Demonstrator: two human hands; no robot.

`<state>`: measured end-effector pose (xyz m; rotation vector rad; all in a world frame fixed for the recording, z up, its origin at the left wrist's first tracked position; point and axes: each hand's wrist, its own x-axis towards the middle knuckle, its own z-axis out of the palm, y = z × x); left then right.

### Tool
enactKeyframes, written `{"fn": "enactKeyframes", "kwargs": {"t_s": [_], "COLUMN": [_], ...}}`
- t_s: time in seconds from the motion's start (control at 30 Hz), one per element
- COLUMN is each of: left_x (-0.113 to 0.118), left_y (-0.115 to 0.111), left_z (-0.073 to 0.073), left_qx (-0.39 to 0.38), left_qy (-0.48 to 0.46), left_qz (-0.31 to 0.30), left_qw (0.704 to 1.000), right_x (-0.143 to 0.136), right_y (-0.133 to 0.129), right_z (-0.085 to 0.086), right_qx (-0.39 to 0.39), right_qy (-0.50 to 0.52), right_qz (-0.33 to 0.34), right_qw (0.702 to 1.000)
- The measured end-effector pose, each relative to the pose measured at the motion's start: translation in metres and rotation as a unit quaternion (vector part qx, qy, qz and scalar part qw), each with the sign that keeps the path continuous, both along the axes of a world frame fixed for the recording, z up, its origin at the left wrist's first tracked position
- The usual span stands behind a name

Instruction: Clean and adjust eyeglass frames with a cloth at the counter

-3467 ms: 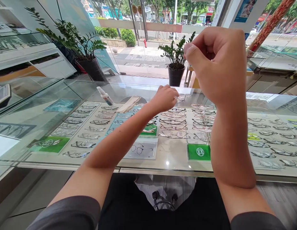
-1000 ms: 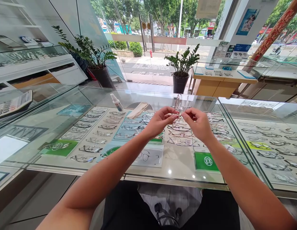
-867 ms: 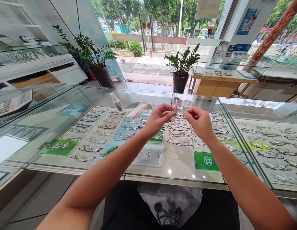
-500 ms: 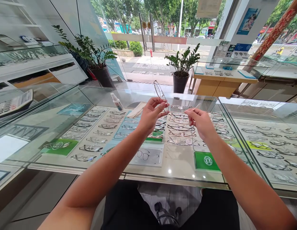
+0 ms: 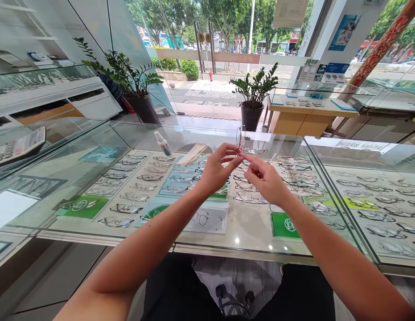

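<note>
My left hand (image 5: 218, 166) pinches a pair of eyeglasses (image 5: 240, 135) above the glass counter, with one thin-rimmed lens standing upright over the fingertips. Part of the frame is hidden behind the fingers. My right hand (image 5: 266, 179) is close beside it, its index finger reaching to the eyeglasses at my left fingertips. A thin pale stick (image 5: 273, 156) pokes up behind the right-hand knuckles; its kind is too small to tell. Beyond my left hand, a folded cloth (image 5: 192, 154) and a white spray bottle (image 5: 163, 143) rest on the counter top.
Below my hands, the glass display case (image 5: 250, 243) holds rows of eyeglasses and green cards (image 5: 285, 224). A calculator (image 5: 22, 146) stands at the left. Potted plants (image 5: 252, 117) are beyond the counter, and another display case (image 5: 361, 147) adjoins on the right.
The eyeglasses have moved right and slightly down, and turned to stand more upright. My right hand has come left, its index finger now at the eyeglasses.
</note>
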<state>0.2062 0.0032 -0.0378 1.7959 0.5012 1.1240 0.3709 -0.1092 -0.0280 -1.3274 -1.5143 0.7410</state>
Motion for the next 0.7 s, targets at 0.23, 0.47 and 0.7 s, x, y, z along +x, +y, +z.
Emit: {"fn": "enactKeyframes", "kwargs": {"t_s": [0.23, 0.47, 0.7], "left_x": [-0.001, -0.002, -0.003], "left_y": [0.001, 0.009, 0.015], "left_z": [0.002, -0.004, -0.013], "left_qx": [0.007, 0.01, 0.032], "left_qy": [0.014, 0.068, 0.129], "left_qz": [0.016, -0.001, -0.029], "left_qw": [1.0, 0.998, 0.991], "right_x": [0.005, 0.023, 0.04], "right_y": [0.0, 0.0, 0.001], "right_z": [0.0, 0.013, 0.019], "right_qx": [0.02, 0.078, 0.113], "right_qy": [-0.026, -0.003, -0.004], "right_qz": [-0.071, -0.161, -0.205], "right_qw": [0.997, 0.984, 0.972]}}
